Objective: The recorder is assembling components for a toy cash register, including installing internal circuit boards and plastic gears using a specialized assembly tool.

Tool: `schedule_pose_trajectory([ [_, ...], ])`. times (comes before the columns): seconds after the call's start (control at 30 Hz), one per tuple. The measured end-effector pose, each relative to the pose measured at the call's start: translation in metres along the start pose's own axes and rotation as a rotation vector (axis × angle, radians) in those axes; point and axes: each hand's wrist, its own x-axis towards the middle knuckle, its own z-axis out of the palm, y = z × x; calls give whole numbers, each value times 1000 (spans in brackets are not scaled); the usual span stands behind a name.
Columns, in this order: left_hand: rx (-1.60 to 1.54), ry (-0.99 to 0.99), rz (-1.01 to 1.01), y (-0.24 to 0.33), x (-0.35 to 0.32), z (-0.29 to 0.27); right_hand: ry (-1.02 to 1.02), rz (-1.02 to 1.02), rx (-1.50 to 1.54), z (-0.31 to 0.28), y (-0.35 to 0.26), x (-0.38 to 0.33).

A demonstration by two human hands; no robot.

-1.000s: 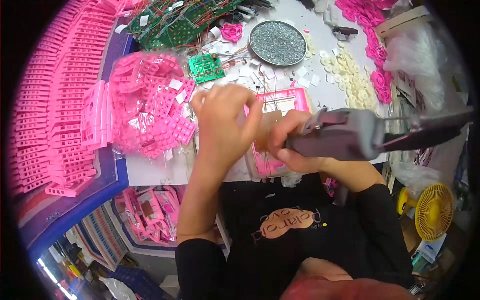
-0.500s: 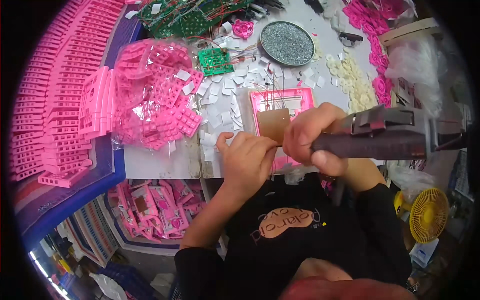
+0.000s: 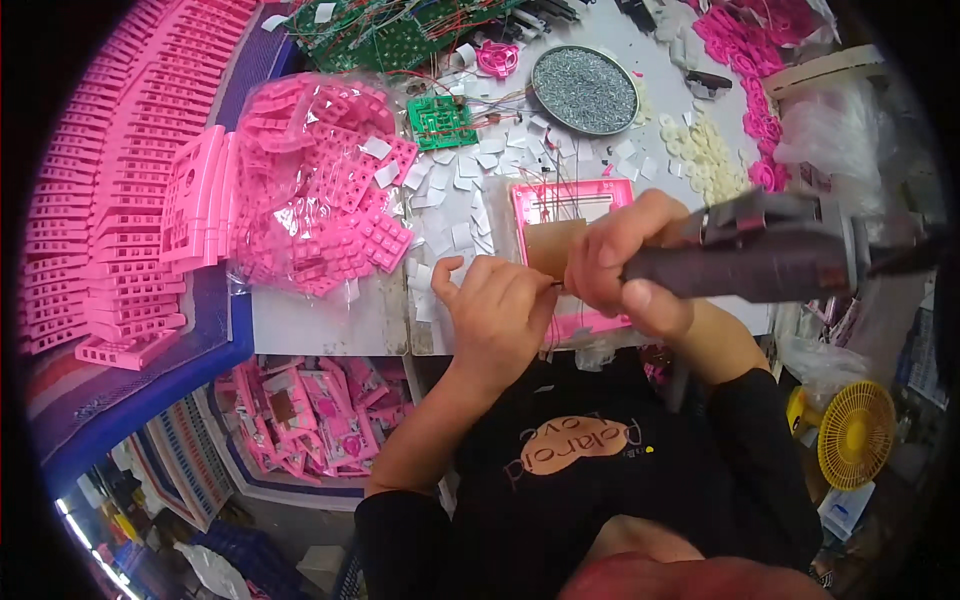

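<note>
My right hand (image 3: 640, 265) is wrapped round a dark electric screwdriver (image 3: 750, 268), held nearly level with its thin bit pointing left. My left hand (image 3: 495, 315) is closed in a pinch at the bit's tip; whatever lies between its fingertips is too small to make out. Both hands are over the near part of a pink plastic casing (image 3: 622, 188) lying on the table. Inside the casing sits a brown board (image 3: 550, 245), with thin wires running up from it. My right fingers hide part of the board and of the casing.
A round dish of small metal screws (image 3: 585, 90) stands beyond the casing. Left of it are a green circuit board (image 3: 441, 122), white paper pieces (image 3: 460, 237) and bagged pink keypads (image 3: 320, 190). Cream plastic parts (image 3: 705, 160) lie right; stacked pink casings (image 3: 120, 200) line the far left.
The view has shifted slightly, so the table things appear a little farther right. Both hands keep their grips, and the screwdriver's rear end has tilted slightly.
</note>
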Motion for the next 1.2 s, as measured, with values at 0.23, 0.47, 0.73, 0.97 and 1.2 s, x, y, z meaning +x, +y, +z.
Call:
schedule_pose_trajectory([
  [0.23,-56,-381,-399,18,-47,-21,20,-12,-84,-14,37,14],
  [0.47,-511,-458,-585,11,-79,4,3,64,-103,-13,47,14],
  [0.73,-136,-483,-417,17,-75,-11,-87,96,-397,-11,37,16],
  [0.97,-846,-887,-904,19,-62,-2,44,277,-10,-17,26,25],
  [1.2,96,-205,-457,-17,-9,-63,91,167,-606,-46,-13,7],
])
